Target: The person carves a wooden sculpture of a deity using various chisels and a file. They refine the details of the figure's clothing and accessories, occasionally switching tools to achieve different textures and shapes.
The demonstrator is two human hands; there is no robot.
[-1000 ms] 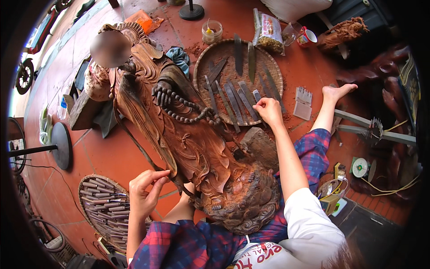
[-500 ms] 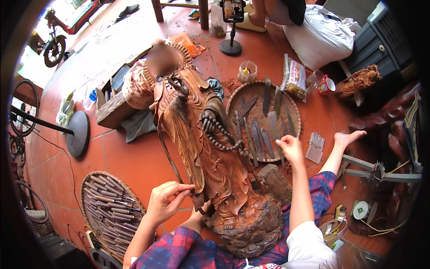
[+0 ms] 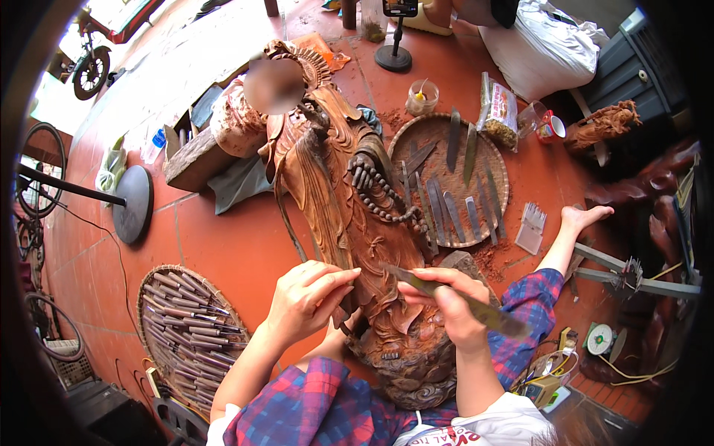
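A carved wooden statue (image 3: pixel 327 201) in flowing robes, with a bead string across its front, leans back between my legs, its head end on a wooden block. My right hand (image 3: pixel 460 305) grips a long flat metal file (image 3: pixel 491 316), its far tip over the lower robe. My left hand (image 3: pixel 309 297) is closed in a pinch at the robe's left edge; anything between its fingertips is too small to make out. Ahead on the right, a round woven tray (image 3: pixel 439 126) holds several flat files and blades (image 3: pixel 452 212).
Left of me lies a woven basket (image 3: pixel 141 301) full of wooden-handled chisels (image 3: pixel 197 334). A black round stand base (image 3: pixel 134 204) is beyond it. A phone stand (image 3: pixel 394 58), plastic cup (image 3: pixel 422 97), clear bag (image 3: pixel 497 111) and white sack (image 3: pixel 547 52) stand ahead. Metal bars (image 3: pixel 625 279) lie at right.
My right hand has come back from the woven tray to the statue, bringing the file with it. The left hand has shifted up and right along the robe. The view has tilted slightly.
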